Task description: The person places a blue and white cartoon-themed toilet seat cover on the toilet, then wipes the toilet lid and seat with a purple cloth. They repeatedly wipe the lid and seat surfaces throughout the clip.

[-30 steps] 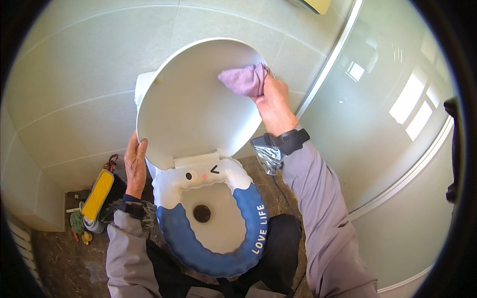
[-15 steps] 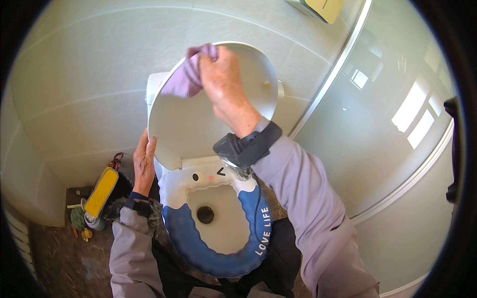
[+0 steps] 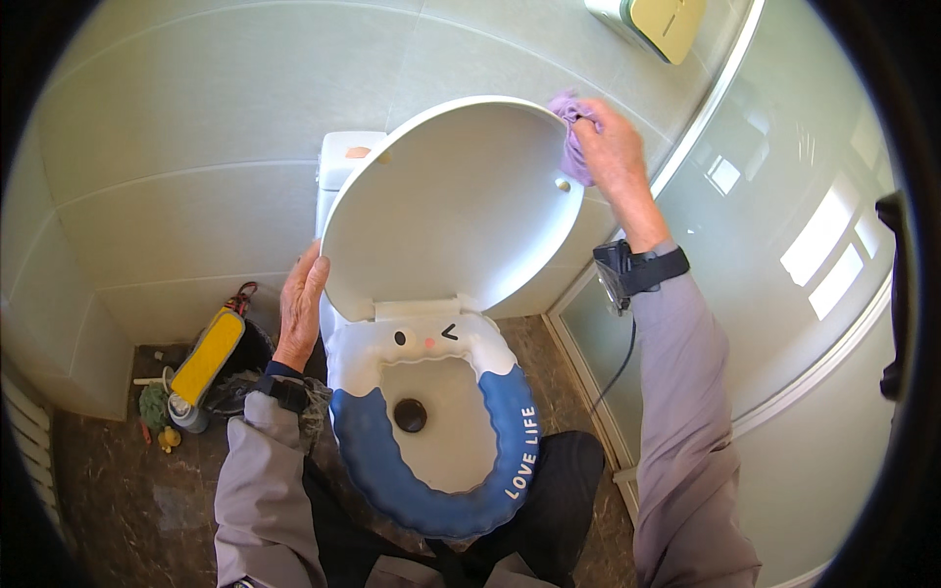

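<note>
A white toilet lid (image 3: 451, 196) stands raised and tilted over the bowl. My left hand (image 3: 302, 302) grips the lid's left edge, its thumb on the inner face and the other fingers partly hidden behind. At the upper right rim, my right hand (image 3: 616, 152) presses a bunched purple cloth (image 3: 571, 137) against the edge. Below the lid lies a padded blue and white toilet seat cover (image 3: 382, 461) with a winking face on it. Inside the ring, the bowl (image 3: 446, 431) shows a dark round drain hole.
The white cistern (image 3: 343, 162) is partly behind the lid. Left on the dark floor are a yellow flat pad (image 3: 208, 358), a black bin (image 3: 257, 343) and a green scrubber (image 3: 154, 404). A frosted glass partition (image 3: 765, 265) rises at the right; a yellow-fronted wall box (image 3: 667, 27) hangs above.
My right hand has carried the purple cloth from the lid's upper left rim to its upper right rim. My left hand still holds the left edge. The view has shifted slightly.
</note>
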Motion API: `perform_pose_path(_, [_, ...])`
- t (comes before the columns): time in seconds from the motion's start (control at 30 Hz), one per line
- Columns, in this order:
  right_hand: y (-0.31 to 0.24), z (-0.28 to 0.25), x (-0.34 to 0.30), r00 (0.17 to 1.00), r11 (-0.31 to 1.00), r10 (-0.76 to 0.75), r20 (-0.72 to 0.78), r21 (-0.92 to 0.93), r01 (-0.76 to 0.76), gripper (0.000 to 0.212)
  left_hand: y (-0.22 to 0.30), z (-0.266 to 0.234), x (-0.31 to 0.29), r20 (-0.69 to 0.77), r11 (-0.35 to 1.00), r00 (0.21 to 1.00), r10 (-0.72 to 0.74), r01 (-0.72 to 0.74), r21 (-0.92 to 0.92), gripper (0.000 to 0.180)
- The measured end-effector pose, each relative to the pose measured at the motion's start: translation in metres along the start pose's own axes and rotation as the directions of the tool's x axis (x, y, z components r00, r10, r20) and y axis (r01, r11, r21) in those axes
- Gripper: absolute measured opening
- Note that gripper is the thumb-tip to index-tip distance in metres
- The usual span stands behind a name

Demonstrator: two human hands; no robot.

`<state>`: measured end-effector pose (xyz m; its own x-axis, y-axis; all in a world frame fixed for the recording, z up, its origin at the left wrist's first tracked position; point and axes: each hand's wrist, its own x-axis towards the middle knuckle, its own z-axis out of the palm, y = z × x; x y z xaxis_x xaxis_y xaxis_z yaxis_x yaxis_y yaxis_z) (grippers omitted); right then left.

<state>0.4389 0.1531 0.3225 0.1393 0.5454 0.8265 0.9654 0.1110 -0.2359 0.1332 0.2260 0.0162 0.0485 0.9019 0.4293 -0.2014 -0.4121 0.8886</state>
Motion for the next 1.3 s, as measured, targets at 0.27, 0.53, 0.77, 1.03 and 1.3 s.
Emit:
perform_pose_path(0.27, [-0.055,0.042,-0.019,0.790,0.801,-0.598,-0.137,-0.129,0.584,0.030,0.008,-0.001,-0.004,0.023,0.999,1.000,0.010,-0.009,-0.034,0.062])
perform_pose_path(0.53, [-0.054,0.077,-0.108,0.930,0.862,0.055,0.363,0.453,-0.227,0.029,0.005,-0.002,-0.003,0.014,0.998,1.000,-0.010,0.010,-0.054,0.058])
perform_pose_path(0.77, [-0.064,0.102,-0.062,0.971,0.537,0.236,0.036,0.828,-0.161,0.013,0.004,-0.001,-0.002,0.009,0.998,1.000,-0.021,0.022,-0.052,0.059])
perform_pose_path(1.03, [-0.088,0.126,-0.099,0.985,0.781,0.024,0.170,0.612,-0.125,0.019,0.004,-0.002,-0.001,0.010,0.997,0.999,-0.053,0.054,-0.054,0.061])
perform_pose_path(1.3, [-0.106,0.184,-0.131,0.992,0.610,0.101,-0.076,0.792,-0.001,0.013,-0.002,-0.002,0.004,0.012,0.976,0.991,-0.134,0.134,-0.170,0.063])
